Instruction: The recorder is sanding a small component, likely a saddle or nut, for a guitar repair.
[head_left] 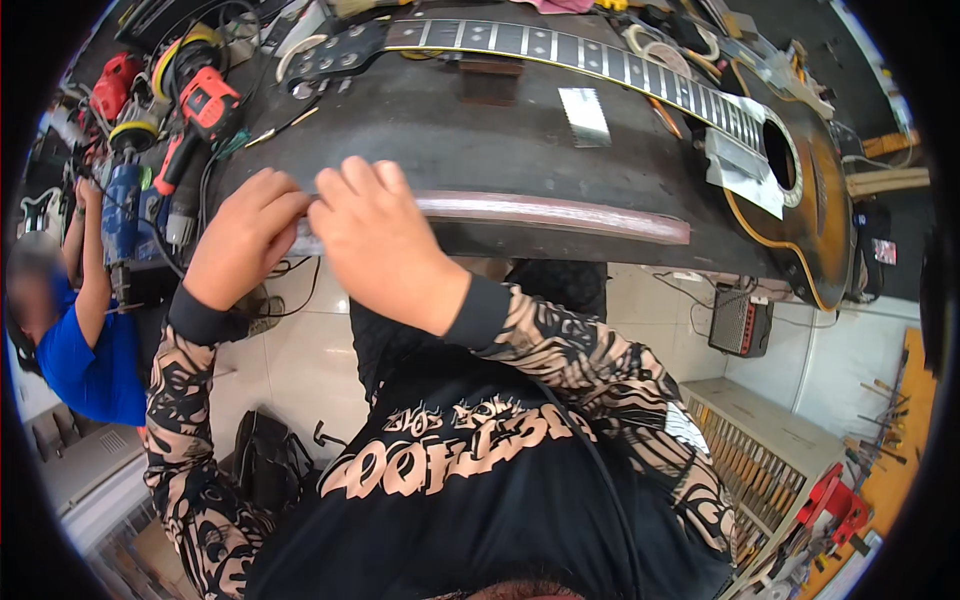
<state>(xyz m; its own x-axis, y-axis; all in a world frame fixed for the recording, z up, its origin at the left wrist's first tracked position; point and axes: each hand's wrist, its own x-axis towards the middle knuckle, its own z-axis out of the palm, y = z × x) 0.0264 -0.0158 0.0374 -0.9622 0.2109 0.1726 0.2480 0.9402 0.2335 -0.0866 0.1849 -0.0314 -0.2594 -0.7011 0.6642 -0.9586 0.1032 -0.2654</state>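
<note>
A long, narrow, reddish-brown bar [560,212] with a whitish, streaked top face lies along the near edge of the dark workbench. My two hands meet over its left end and cover that part. My left hand [245,238] is closed, thumb and fingertips pinched together beside the right. The fingers of my right hand [378,245] are curled in, with the knuckles up, above the bar. A pale grey edge shows between the hands; what the fingertips pinch is hidden. Behind the bar, an acoustic guitar [822,205] lies with its neck [600,62] across the bench.
A dark block [490,66] sits under the neck, and a silvery sheet [584,117] lies on the dark bench [400,120]. Red-and-black power tools [207,105] and cables crowd the left. A person in blue [90,340] works at far left. White tape [745,160] covers part of the guitar top.
</note>
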